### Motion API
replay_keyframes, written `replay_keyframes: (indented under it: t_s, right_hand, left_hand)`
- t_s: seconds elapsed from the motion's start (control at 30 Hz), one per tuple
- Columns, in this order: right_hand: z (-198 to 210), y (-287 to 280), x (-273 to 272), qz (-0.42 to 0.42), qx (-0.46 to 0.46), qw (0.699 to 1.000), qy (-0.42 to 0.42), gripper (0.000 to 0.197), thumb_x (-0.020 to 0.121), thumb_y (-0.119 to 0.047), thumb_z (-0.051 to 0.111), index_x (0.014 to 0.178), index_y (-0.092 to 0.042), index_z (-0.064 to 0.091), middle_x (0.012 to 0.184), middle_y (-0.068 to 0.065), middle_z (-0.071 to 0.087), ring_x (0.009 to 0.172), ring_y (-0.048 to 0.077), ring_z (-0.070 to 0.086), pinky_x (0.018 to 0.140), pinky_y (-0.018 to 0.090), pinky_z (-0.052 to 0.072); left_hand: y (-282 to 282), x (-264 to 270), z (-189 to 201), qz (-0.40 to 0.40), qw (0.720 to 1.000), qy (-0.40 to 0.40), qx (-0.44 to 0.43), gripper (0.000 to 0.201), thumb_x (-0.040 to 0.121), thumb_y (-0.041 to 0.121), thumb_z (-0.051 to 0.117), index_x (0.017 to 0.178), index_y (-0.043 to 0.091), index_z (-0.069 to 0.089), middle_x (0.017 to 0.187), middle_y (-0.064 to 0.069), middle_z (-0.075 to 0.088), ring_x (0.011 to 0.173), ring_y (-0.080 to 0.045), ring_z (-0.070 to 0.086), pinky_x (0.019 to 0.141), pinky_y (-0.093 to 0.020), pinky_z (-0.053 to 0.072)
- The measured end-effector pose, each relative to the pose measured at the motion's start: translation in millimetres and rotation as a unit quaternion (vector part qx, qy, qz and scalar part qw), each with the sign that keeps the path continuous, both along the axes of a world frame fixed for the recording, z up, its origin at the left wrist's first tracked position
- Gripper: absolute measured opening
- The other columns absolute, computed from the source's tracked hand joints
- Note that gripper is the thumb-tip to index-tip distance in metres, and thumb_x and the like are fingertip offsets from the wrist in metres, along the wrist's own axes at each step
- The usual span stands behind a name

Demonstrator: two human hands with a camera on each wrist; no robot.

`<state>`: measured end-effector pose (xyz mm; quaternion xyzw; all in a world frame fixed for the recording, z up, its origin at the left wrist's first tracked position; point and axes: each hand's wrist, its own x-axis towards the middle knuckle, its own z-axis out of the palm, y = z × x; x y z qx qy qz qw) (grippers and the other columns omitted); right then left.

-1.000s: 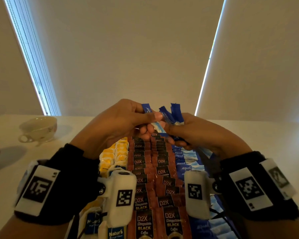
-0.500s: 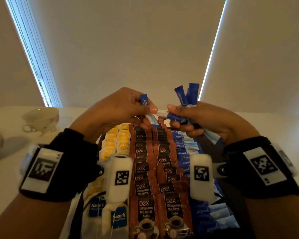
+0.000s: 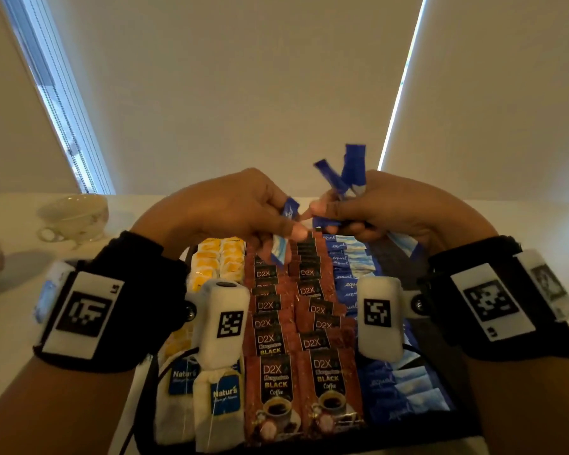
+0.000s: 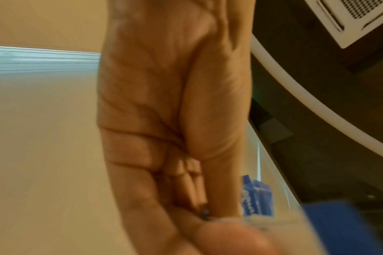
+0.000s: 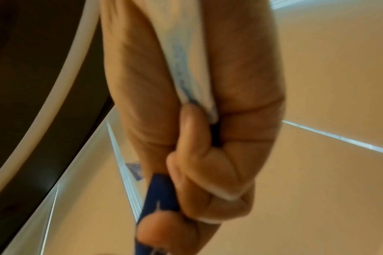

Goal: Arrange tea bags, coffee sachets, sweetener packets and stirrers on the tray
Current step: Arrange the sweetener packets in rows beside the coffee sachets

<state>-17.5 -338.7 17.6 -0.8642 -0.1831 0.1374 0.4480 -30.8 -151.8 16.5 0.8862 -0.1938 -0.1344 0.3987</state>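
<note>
Nearest the camera, at the bottom of the head view, the dark tray (image 3: pixel 467 431) carries finished rows: tea bags (image 3: pixel 219 397) at lower left, two columns of coffee sachets (image 3: pixel 271 382) down the middle, and a column of sweetener packets (image 3: pixel 404 385) at lower right running up towards the centre of the frame. Right of that column a strip of bare tray shows, partly hidden by the right wrist.

Above the far end of the rows, mid-frame, both hands hover. The left hand (image 3: pixel 220 208) pinches a single blue packet (image 3: pixel 284 228) between thumb and fingers; its long axis tilts from upper right to lower left, pale end down, hanging over the top of the coffee columns. The right hand (image 3: pixel 391 211) curls around a bundle of packets (image 3: pixel 350 172), dark ends fanned upward; the right wrist view shows the fingers (image 5: pixel 210 169) wrapped tight round them.

The deciding relation, as I judge it: the single packet sits left of the sweetener column, so it has to travel right and down, and turn to match the lie of the row. The left hand holds it, though the right is nearer that column.

Farther off, a teacup (image 3: pixel 74 216) stands on the tabletop (image 3: pixel 10 330) at the left edge.
</note>
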Motion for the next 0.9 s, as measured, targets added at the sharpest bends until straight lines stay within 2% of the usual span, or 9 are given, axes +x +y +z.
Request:
replay_keyframes:
  t_s: [0.07,0.2,0.27,0.37,0.5,0.6,0.7,0.77,0.9]
  right_hand:
    - [1,-3,0,-0.005,0.053,0.998,0.015,0.036,0.088,-0.028,0.058,0.098,0.005,0.065,0.052,0.002,0.044,0.037,0.005,0.031,0.035,0.013,0.028]
    - [2,-4,2,-0.013,0.122,0.992,0.033,0.034,0.093,-0.029,0.050,0.105,-0.001,0.065,0.043,-0.006,0.041,0.033,0.002,0.028,0.034,0.012,0.024]
    - [2,-4,2,-0.019,0.182,0.982,0.053,0.037,0.095,-0.033,0.046,0.107,-0.003,0.063,0.047,-0.007,0.046,0.032,0.001,0.030,0.032,0.011,0.025]
    - [4,-8,2,-0.027,0.246,0.966,0.070,0.039,0.094,-0.038,0.045,0.108,-0.006,0.063,0.055,-0.006,0.049,0.034,0.002,0.031,0.030,0.010,0.026]
    - [7,-11,-1,0.018,0.205,0.978,0.038,0.031,0.091,-0.030,0.050,0.112,-0.011,0.063,0.058,-0.005,0.046,0.037,0.002,0.031,0.032,0.010,0.028]
    - [6,-2,-2,0.000,0.189,0.982,0.012,0.021,0.088,-0.024,0.057,0.100,-0.007,0.062,0.055,-0.004,0.049,0.036,0.002,0.033,0.033,0.011,0.029]
    - [3,7,-4,-0.030,0.182,0.983,-0.015,0.014,0.087,-0.023,0.060,0.083,-0.009,0.060,0.049,-0.005,0.050,0.034,0.002,0.036,0.033,0.012,0.030]
    - [2,10,-4,-0.045,0.178,0.983,-0.023,0.015,0.087,-0.022,0.060,0.079,-0.010,0.059,0.047,-0.005,0.050,0.033,0.002,0.037,0.033,0.011,0.031]
    - [3,12,-3,-0.090,0.144,0.985,-0.043,0.017,0.089,-0.025,0.060,0.078,-0.012,0.059,0.044,-0.008,0.050,0.033,0.001,0.038,0.035,0.011,0.032]
  left_hand:
    - [1,1,-1,-0.020,1.000,0.009,0.000,0.042,0.062,0.039,0.066,0.095,0.013,0.071,0.088,-0.009,0.075,0.092,-0.035,0.068,0.080,-0.040,0.056]
    - [-5,1,-4,-0.048,0.999,-0.009,0.009,0.042,0.067,0.040,0.064,0.094,0.009,0.071,0.088,-0.013,0.074,0.088,-0.035,0.069,0.081,-0.041,0.056]
    - [-5,2,-5,-0.050,0.999,0.002,-0.021,0.033,0.072,0.035,0.062,0.093,0.011,0.071,0.090,-0.012,0.074,0.089,-0.033,0.070,0.078,-0.036,0.057]
    - [-1,5,-4,-0.018,0.990,0.039,-0.132,0.025,0.074,0.027,0.058,0.090,0.011,0.069,0.083,-0.004,0.075,0.078,-0.021,0.070,0.064,-0.021,0.058]
    - [4,8,-5,-0.010,0.976,0.061,-0.210,0.024,0.074,0.025,0.056,0.086,0.011,0.071,0.070,-0.002,0.070,0.062,-0.009,0.065,0.056,-0.018,0.055]
    - [2,7,-8,-0.030,0.975,0.090,-0.202,0.022,0.075,0.026,0.057,0.077,0.016,0.077,0.081,-0.006,0.073,0.069,-0.013,0.067,0.062,-0.022,0.056]
    - [-2,7,-10,-0.036,0.977,0.100,-0.187,0.023,0.077,0.025,0.057,0.088,0.012,0.072,0.090,-0.009,0.074,0.079,-0.016,0.070,0.072,-0.027,0.057]
    - [-4,6,-9,-0.016,0.979,0.093,-0.180,0.024,0.075,0.027,0.058,0.089,0.009,0.069,0.088,-0.010,0.074,0.079,-0.017,0.071,0.074,-0.028,0.057]
    - [-5,5,-5,0.062,0.989,0.019,-0.132,0.041,0.068,0.042,0.059,0.087,0.007,0.071,0.086,-0.016,0.073,0.073,-0.020,0.067,0.059,-0.021,0.056]
